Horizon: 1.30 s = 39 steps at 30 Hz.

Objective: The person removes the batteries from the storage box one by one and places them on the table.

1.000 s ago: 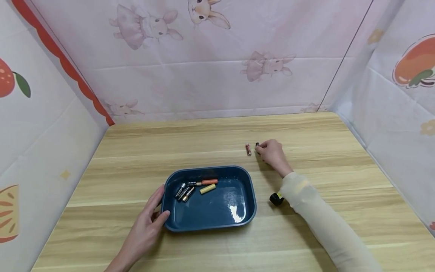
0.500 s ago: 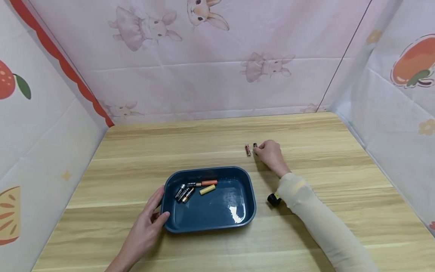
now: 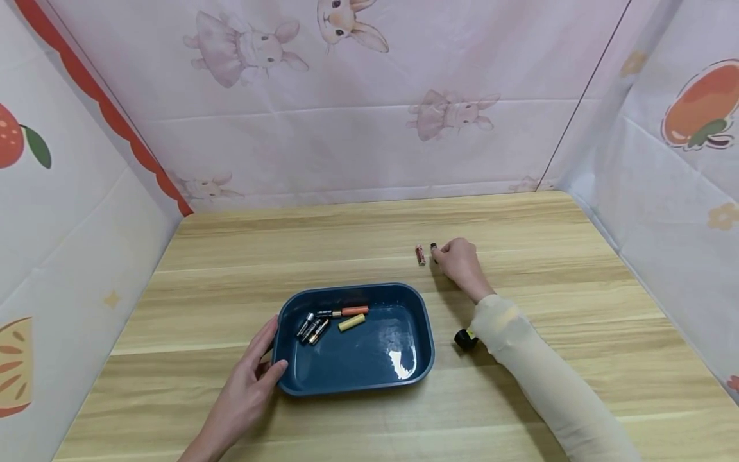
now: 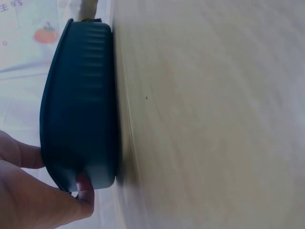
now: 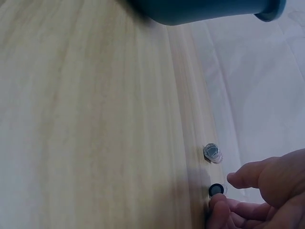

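Walls of creased pale cloth (image 3: 346,154), printed with rabbits and fruit, rise behind a wood-grain tabletop (image 3: 277,250), streaked tan. Centre stage, a glossy dark-blue tray with rounded corners (image 3: 352,366) sits flat — and the left hand (image 3: 248,378) is clamped on its left end! Over right comes a cream sleeve (image 3: 543,359); its right hand (image 3: 460,260), well apart from the left, has bent fingertips against a dark-ended cylindrical battery (image 3: 434,246) on the wood — pinched or merely touched, I cannot tell. Just beside lies a slim red-and-silver battery (image 3: 420,255). Inside the tray, a matte orange cylinder (image 3: 355,310) and a yellow cylinder (image 3: 352,322) lie near shiny dark batteries (image 3: 314,328).
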Available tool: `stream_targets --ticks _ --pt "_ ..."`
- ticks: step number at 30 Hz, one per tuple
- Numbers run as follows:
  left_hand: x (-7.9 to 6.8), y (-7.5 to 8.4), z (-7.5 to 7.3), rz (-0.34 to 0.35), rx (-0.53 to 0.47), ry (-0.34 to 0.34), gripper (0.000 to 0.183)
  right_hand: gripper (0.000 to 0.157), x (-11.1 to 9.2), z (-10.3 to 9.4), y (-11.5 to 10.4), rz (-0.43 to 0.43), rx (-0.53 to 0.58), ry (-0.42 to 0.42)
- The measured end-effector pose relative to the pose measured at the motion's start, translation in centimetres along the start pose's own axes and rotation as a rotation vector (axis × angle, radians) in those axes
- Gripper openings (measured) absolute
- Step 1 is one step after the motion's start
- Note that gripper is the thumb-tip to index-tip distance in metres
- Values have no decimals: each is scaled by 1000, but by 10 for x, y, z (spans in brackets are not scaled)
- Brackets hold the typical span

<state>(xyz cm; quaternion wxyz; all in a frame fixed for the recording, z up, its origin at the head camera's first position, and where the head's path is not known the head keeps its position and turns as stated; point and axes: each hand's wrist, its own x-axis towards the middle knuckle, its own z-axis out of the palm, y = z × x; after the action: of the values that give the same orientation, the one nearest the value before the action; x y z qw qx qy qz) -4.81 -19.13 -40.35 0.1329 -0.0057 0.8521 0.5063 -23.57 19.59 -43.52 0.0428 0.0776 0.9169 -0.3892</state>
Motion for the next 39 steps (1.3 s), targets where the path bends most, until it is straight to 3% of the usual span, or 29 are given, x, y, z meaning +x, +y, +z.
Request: stream_targets --ticks 11,22,32,39 --pt "-1 -1 0 23 -3 6 71 45 -2 -3 -1 14 -4 4" --pt "-1 -3 2 34 -3 16 70 37 -12 -9 2 -7 71 17" --pt "0 -5 3 54 -23 18 69 46 -41 -27 -27 -90 359 15" --pt "0 -6 3 78 -21 25 68 40 -76 -27 -62 -274 536 -35"
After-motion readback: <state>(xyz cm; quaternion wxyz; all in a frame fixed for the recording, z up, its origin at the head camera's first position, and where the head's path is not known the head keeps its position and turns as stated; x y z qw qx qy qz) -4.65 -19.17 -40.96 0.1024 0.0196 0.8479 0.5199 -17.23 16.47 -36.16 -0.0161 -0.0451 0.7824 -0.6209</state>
